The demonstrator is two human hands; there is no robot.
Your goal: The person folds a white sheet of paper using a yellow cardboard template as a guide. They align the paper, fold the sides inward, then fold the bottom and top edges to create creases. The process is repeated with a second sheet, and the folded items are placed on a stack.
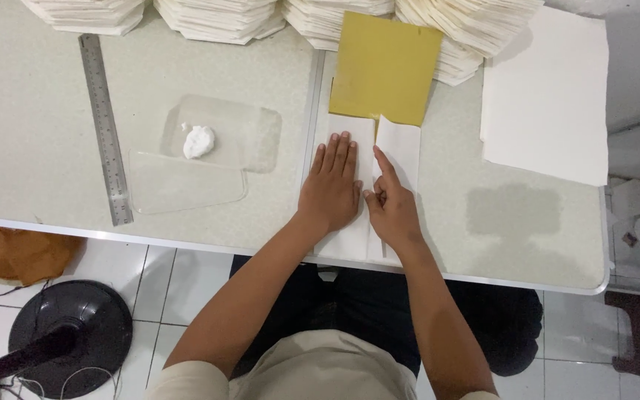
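Nearest to us, our left hand (329, 189) lies flat on the white paper (350, 148), its fingers (338, 152) straight and pressed close together, palm down, holding the sheet against the desk (38, 133). Just beside it, touching at the thumb side, our right hand (392, 210) rests on the same sheet with the forefinger stretched out along the folded flap (401, 144) and the other fingers curled under; whether they pinch the paper edge we cannot tell, as the knuckles hide it. The paper sits at the desk's near edge, between our hands and the yellow card (385, 68), which overlaps its far end.

To the left lie two clear plastic sheets (187, 181), one carrying a white dab, probably paste (199, 141), and beyond them a steel ruler (105, 130). A large white sheet (546, 96) lies at the right, and stacks of folded white pieces (216, 18) line the far edge.

We judge the risk is a crooked crease: if the flat hand lifts or slides, the sheet may shift under the card and the flap will fold askew. A sleeve or wrist straying left could also drag through the paste and smear the desk
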